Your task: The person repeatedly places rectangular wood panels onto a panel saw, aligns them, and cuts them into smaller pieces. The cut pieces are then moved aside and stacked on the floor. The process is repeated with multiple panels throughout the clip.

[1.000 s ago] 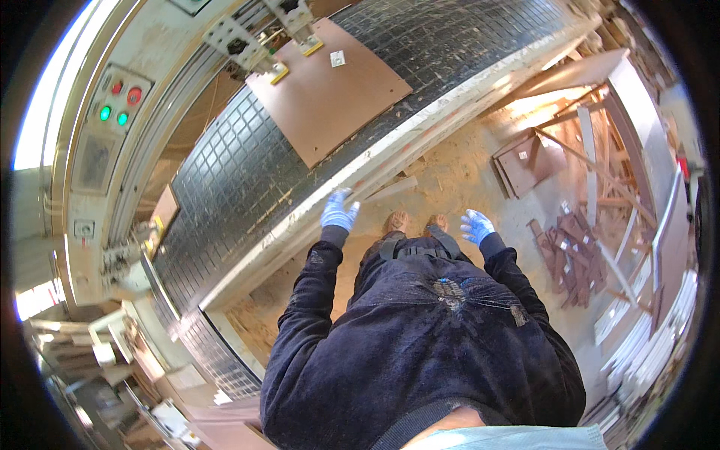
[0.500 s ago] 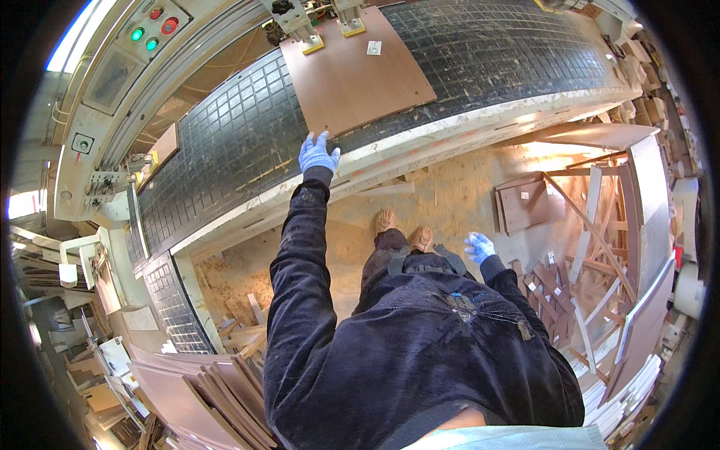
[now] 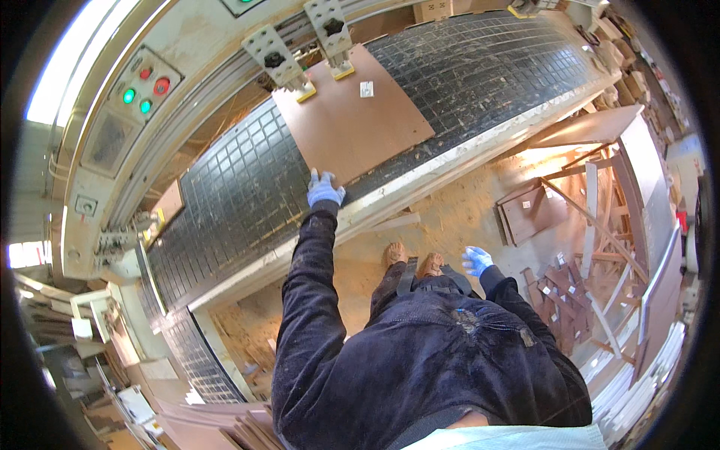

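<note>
My left hand [image 3: 325, 189], in a light blue glove, is at the near left corner of a flat brown panel [image 3: 356, 124]. Its fingers are spread, and the fingertips meet the panel's edge. The panel lies on a black gridded machine bed [image 3: 247, 169] and has a small white label [image 3: 367, 89]. Two yellow-padded clamps [image 3: 304, 91] sit over the panel's far edge. Beside my thigh hangs my right hand [image 3: 477, 261], also gloved, its fingers loosely apart and holding nothing.
A control panel with lit green and red buttons [image 3: 145, 88] is on the machine frame at the upper left. Brown boards [image 3: 531, 210] lean to my right, near a wooden rack [image 3: 596, 225] and scattered strips [image 3: 559, 296]. More panels [image 3: 217, 427] stand at the lower left.
My view has tilted up, so the bed and panel appear lower and more of the clamps shows. My left hand stays at the panel's corner. The right hand still hangs at my side.
</note>
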The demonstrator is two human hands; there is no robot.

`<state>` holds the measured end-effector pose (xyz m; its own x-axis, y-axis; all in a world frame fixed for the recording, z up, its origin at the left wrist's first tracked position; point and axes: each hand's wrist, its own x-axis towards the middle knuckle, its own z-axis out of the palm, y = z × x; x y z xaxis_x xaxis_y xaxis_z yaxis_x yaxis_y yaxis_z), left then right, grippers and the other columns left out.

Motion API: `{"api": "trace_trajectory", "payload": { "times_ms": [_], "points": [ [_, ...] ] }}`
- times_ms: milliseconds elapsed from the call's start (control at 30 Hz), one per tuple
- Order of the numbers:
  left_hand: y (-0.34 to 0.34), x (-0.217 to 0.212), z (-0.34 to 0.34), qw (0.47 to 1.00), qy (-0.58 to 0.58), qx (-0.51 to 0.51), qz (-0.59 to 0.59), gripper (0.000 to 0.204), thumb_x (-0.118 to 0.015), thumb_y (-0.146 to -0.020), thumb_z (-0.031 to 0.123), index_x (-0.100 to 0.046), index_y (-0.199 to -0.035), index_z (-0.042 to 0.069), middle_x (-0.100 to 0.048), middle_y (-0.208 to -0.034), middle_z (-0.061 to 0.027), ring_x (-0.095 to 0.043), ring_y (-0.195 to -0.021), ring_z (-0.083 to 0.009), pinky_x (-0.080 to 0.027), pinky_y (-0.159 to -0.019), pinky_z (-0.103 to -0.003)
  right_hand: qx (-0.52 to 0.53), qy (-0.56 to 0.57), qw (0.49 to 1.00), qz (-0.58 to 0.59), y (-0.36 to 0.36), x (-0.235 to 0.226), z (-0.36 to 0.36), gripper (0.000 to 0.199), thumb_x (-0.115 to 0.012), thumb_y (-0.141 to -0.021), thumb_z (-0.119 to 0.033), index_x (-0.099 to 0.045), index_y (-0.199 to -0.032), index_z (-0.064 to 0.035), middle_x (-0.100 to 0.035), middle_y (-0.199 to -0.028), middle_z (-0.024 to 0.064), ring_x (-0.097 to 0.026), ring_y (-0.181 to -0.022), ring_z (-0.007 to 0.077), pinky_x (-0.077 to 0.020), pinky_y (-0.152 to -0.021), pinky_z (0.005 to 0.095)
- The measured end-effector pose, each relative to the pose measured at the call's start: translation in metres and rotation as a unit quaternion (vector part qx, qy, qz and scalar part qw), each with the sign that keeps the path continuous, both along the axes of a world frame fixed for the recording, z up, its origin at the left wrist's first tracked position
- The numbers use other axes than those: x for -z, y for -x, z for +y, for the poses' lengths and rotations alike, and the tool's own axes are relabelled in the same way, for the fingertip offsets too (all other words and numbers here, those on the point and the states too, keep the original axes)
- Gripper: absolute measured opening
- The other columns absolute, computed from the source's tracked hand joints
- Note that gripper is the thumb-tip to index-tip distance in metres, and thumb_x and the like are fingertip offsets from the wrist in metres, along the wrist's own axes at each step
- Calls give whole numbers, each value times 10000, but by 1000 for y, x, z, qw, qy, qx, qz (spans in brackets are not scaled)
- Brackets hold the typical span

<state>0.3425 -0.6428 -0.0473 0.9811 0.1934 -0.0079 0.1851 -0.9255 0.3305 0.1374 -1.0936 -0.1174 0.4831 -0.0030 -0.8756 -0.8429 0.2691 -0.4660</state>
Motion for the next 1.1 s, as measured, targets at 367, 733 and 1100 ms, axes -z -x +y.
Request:
{"api": "trace_trajectory", "payload": {
  "times_ms": [367,733,1100],
  "points": [
    [149,-12,-61,972,54,229,-2,421,-796,-563,285,-594,-918,181,-259,-1440,-216,-232,-1281,-517,-216,-1054,-598,116,-158,978,-73,-114,-23,146,557,-738,-757,-359,-528,-1214,-120,-590,-1152,26,-542,-1043,207,-440,-856,441],
    [123,1,-118,893,198,400,-63,374,-748,-668,335,-640,-1007,219,-328,-1435,-142,-264,-1277,-477,-314,-1039,-536,359,-214,881,-221,-54,-55,49,351,-695,-776,-52,-593,-1096,48,-640,-1064,136,-633,-925,259,-502,-870,377],
    [41,-30,-340,853,243,456,-69,467,-739,-738,221,-558,-1146,84,-392,-1365,-180,-534,-1099,-338,-483,-888,-416,606,-107,719,-323,49,-97,-274,350,-641,-817,-102,-524,-1144,-58,-571,-1105,94,-560,-1021,280,-440,-945,491]
  ]
}}
